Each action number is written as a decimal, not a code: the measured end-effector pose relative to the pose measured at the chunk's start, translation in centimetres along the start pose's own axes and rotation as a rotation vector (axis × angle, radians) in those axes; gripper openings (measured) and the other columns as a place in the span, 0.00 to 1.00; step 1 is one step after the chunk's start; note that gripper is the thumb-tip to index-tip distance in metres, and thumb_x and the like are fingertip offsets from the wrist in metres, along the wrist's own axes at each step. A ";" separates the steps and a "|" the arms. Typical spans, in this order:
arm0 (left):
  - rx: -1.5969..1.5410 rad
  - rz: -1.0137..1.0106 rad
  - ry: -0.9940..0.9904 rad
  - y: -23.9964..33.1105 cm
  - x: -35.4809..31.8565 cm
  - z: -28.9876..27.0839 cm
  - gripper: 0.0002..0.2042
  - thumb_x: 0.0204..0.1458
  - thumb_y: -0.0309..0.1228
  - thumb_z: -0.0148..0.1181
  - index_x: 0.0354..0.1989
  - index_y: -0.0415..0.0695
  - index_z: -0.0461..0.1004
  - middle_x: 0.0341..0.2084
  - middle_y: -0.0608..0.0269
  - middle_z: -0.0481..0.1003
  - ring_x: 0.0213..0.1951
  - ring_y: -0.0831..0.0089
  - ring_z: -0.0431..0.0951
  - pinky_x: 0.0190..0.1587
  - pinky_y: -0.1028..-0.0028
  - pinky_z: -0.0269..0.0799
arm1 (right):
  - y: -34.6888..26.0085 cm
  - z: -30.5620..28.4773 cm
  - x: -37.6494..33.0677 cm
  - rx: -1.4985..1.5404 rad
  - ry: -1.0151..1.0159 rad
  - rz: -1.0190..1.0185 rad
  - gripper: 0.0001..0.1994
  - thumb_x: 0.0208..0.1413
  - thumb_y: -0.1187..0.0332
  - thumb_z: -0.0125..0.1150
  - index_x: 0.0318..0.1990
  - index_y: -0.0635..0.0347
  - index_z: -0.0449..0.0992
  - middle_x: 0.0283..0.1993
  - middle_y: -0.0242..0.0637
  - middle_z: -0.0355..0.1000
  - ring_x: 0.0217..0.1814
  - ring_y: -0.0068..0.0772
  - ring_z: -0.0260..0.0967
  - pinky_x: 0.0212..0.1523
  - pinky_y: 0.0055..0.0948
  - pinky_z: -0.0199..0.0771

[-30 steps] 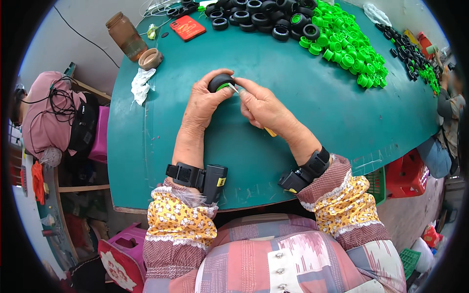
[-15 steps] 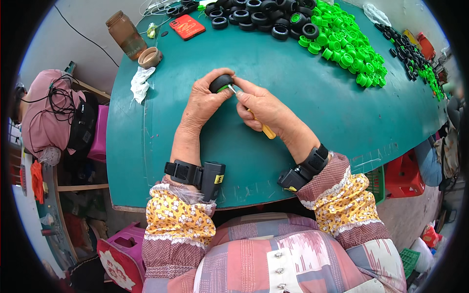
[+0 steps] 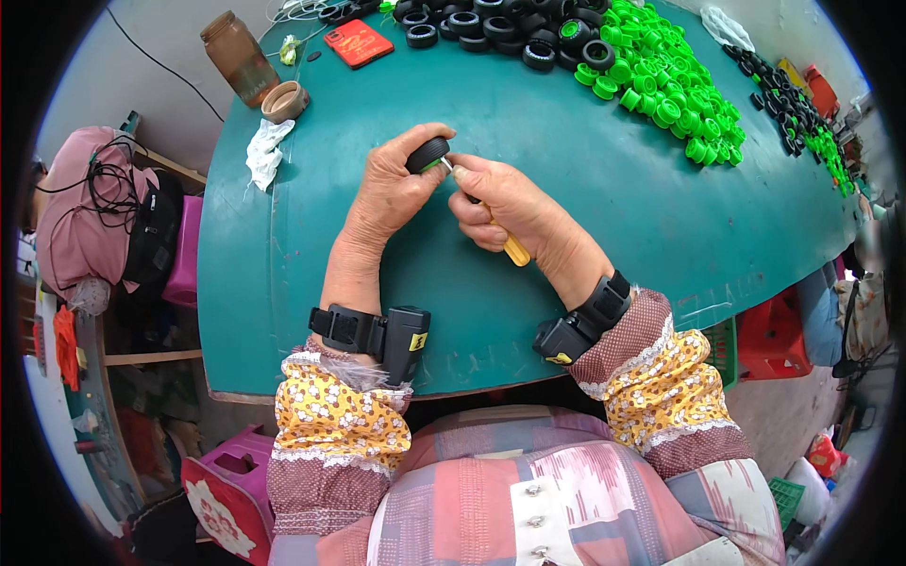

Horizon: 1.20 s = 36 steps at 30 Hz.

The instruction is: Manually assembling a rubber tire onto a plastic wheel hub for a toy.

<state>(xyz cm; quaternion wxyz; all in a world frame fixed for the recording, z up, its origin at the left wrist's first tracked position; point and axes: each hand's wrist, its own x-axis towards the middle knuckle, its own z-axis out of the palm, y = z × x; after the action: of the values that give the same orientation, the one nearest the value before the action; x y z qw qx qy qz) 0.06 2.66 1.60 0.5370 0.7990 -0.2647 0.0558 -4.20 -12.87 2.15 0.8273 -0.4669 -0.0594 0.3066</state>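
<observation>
Green table (image 3: 642, 226) with lettered bottle (image 3: 238, 61), left hand (image 3: 389, 181) around 1 black tyre (image 3: 427, 154), right hand (image 3: 505, 196) around 1 yellow-handled tool (image 3: 516, 251).

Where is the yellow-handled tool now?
Head view, near centre: the yellow-handled tool is in the right hand, pointing at the black tire in the left hand.

Faint lettering stands on the far-left brown bottle (image 3: 236, 58), yellowish print on the red phone case (image 3: 359, 44), a dark mark on the near-left wrist unit's yellow label (image 3: 418, 341); marks on the far black tyres (image 3: 464, 24) are too small to read
</observation>
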 end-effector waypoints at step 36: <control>0.144 -0.097 0.033 0.2 -0.1 1.2 0.09 0.39 0.26 0.57 0.30 0.39 0.70 0.19 0.55 0.72 0.21 0.69 0.71 0.26 0.73 0.67 | 1.4 1.1 0.5 -1.101 0.467 -0.590 0.16 0.53 0.74 0.44 0.50 0.65 0.63 0.25 0.54 0.69 0.27 0.54 0.68 0.27 0.42 0.67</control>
<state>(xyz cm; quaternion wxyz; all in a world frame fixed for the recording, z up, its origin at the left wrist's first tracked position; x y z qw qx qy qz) -0.39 1.58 1.18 0.4844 0.8465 -0.2119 0.0619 -4.87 -11.30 1.52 0.5084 -0.8395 -0.1518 -0.1168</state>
